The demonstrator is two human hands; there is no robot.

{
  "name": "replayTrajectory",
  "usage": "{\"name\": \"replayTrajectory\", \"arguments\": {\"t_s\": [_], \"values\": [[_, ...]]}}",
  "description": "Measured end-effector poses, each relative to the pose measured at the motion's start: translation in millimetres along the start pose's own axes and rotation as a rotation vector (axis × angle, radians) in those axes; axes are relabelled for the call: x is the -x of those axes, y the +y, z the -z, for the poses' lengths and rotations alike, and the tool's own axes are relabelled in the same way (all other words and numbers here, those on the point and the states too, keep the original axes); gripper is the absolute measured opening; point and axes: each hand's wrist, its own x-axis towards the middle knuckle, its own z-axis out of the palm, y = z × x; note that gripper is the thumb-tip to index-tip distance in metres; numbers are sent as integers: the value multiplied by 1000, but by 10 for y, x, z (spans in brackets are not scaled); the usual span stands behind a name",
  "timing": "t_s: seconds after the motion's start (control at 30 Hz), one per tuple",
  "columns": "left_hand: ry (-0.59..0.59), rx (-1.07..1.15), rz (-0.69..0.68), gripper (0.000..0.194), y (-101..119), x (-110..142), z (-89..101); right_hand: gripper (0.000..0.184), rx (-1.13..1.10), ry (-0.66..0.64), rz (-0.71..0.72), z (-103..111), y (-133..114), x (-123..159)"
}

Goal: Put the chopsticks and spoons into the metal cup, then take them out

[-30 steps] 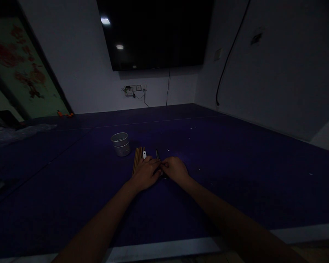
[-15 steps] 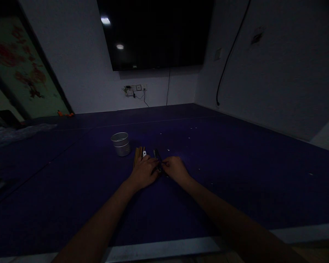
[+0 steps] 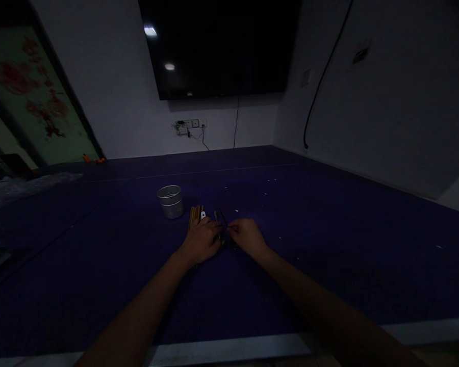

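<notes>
My left hand [image 3: 202,239] lies palm down across a row of thin yellow-brown sticks [image 3: 195,212], its fingers stretched out to the right. Beside the sticks, the white end of a flat piece [image 3: 203,214] with a small hole pokes out past my knuckles. My right hand [image 3: 246,235] pinches a thin dark stick [image 3: 223,216] between thumb and fingertips; its kind is too dim to tell. Another dark slim item [image 3: 216,215] lies at my left fingertips, partly covered. A silver metal cup [image 3: 171,203] stands upright, left of and beyond the sticks.
Small white scraps [image 3: 236,210] dot the purple surface [image 3: 329,255]. Crumpled clear plastic [image 3: 34,187] lies at the far left. A pale edge [image 3: 229,349] runs along the front. Beyond are a wall-mounted television [image 3: 222,46], sockets [image 3: 191,124] and a hanging cable [image 3: 321,76].
The dark stick at my right fingertips has separated from the dark item beside it, and my right fingers have drawn slightly away from my left hand. The cup stays put.
</notes>
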Motion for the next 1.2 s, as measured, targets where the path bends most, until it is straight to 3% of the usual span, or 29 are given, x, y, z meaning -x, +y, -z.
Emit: {"name": "replayTrajectory", "arguments": {"t_s": [0.7, 0.9, 1.2], "values": [[-3, 49, -7, 28, -22, -4, -3, 21, -77, 60, 53, -84, -48, 10], [39, 79, 66, 29, -17, -7, 4, 21, -50, 61, 54, -79, -56, 0], [191, -2, 293, 25, -62, -4, -4, 23, -66, 87, 38, -117, -68, -24]]}}
